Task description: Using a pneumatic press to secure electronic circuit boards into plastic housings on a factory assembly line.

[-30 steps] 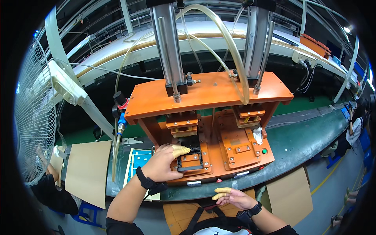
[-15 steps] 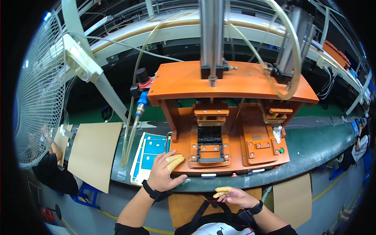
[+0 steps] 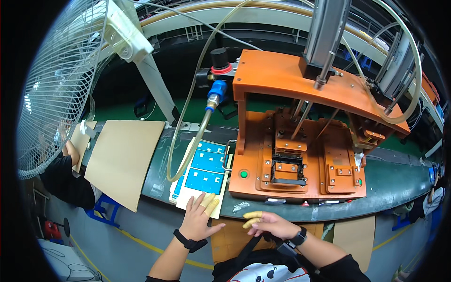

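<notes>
Both hands have come away from the orange press fixture (image 3: 300, 164) since the earlier frames: the left hand (image 3: 199, 221), which a moment ago rested at the black nest (image 3: 286, 170) in the fixture's left station, now lies well to the left and lower, its grip spread and holding nothing, with the yellow-capped fingertips (image 3: 210, 203) touching the near corner of the stack of white sheets with blue squares (image 3: 203, 175). That stack sits on the dark green table (image 3: 394, 176) just beside the fixture's left edge, under a clear hose (image 3: 188, 141) that hangs from a blue fitting (image 3: 216, 91). The right hand (image 3: 270, 223) hovers near the body below the table edge, loosely open, fingers half curled around nothing, two yellow finger cots pointing left toward the other hand. With the hands clear, the nest stands open to view under the twin cylinders (image 3: 326, 35), and whether a part lies in it is too small to tell. Judging by the reach, attention has shifted from the press to the sheets, so the next piece to be handled looks to be the top sheet. Left of the stack, a brown cardboard panel (image 3: 123, 160) leans over the table edge, and a white fan (image 3: 61, 80) fills the far left, with another person in dark clothes (image 3: 66, 176) beneath it.
</notes>
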Action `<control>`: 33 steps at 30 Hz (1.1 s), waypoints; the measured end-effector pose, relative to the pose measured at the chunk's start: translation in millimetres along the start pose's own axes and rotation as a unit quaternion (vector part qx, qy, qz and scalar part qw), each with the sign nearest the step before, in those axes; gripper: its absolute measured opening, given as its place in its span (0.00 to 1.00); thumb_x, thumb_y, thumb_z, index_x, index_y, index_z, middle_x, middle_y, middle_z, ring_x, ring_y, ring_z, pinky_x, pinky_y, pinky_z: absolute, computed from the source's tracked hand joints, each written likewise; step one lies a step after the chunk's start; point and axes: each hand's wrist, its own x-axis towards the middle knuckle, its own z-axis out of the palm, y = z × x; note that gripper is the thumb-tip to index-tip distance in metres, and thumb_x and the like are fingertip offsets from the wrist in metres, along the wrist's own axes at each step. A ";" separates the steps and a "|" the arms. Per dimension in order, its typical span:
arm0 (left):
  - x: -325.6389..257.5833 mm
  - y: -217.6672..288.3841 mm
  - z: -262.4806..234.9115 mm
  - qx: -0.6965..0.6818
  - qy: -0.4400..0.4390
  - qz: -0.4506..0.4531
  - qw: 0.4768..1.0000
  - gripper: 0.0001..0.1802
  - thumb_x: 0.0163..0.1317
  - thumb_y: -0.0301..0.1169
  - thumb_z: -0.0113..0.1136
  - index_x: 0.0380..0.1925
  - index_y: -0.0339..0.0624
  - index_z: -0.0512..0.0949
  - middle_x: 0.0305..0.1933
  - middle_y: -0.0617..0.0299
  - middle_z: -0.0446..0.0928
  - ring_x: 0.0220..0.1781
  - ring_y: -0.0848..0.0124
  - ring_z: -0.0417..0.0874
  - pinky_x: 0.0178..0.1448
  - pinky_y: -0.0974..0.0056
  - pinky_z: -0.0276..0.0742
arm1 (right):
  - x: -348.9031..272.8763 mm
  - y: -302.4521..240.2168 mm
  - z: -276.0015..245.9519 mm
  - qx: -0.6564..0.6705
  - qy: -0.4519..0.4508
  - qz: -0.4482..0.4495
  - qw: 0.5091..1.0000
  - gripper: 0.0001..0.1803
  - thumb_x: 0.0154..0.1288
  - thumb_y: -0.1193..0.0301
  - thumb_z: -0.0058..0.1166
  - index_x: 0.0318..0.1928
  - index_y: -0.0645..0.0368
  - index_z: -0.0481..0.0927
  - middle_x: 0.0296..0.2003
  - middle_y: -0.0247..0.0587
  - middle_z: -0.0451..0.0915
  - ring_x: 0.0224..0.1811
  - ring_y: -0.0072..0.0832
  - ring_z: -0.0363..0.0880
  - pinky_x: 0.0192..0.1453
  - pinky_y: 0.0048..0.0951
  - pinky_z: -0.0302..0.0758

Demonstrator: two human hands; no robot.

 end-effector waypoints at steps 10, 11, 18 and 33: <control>20.9 -9.0 -8.4 -0.136 0.152 -0.039 0.978 0.21 0.57 0.31 0.65 0.52 0.39 0.78 0.59 0.53 0.78 0.54 0.54 0.78 0.64 0.51 0.68 | 104.7 -20.3 46.2 -0.010 0.086 0.043 0.995 0.21 0.75 0.65 0.51 0.62 0.61 0.69 0.42 0.36 0.81 0.31 0.22 0.87 0.19 0.16 0.75; 22.6 -12.5 -6.8 -0.137 0.153 -0.040 0.978 0.21 0.57 0.31 0.65 0.52 0.39 0.78 0.59 0.53 0.78 0.54 0.54 0.78 0.64 0.51 0.68 | 108.7 -17.0 49.4 -0.022 0.115 0.041 0.992 0.20 0.75 0.65 0.50 0.61 0.62 0.70 0.42 0.37 0.81 0.28 0.21 0.85 0.19 0.16 0.74; 30.3 -24.5 -4.0 -0.155 0.069 -0.067 0.983 0.12 0.60 0.34 0.65 0.42 0.43 0.85 0.45 0.55 0.85 0.52 0.59 0.84 0.70 0.47 0.64 | 114.6 -17.7 63.8 -0.072 0.179 0.007 0.981 0.16 0.76 0.64 0.49 0.56 0.60 0.75 0.34 0.32 0.80 0.21 0.16 0.79 0.19 0.17 0.74; 57.4 -28.1 -20.7 -0.241 -0.006 -0.102 0.965 0.10 0.56 0.32 0.70 0.36 0.38 0.87 0.39 0.51 0.86 0.45 0.57 0.86 0.57 0.57 0.77 | 115.9 -13.1 65.5 -0.058 0.221 -0.016 0.973 0.13 0.75 0.67 0.50 0.54 0.59 0.77 0.26 0.29 0.77 0.20 0.15 0.76 0.21 0.18 0.74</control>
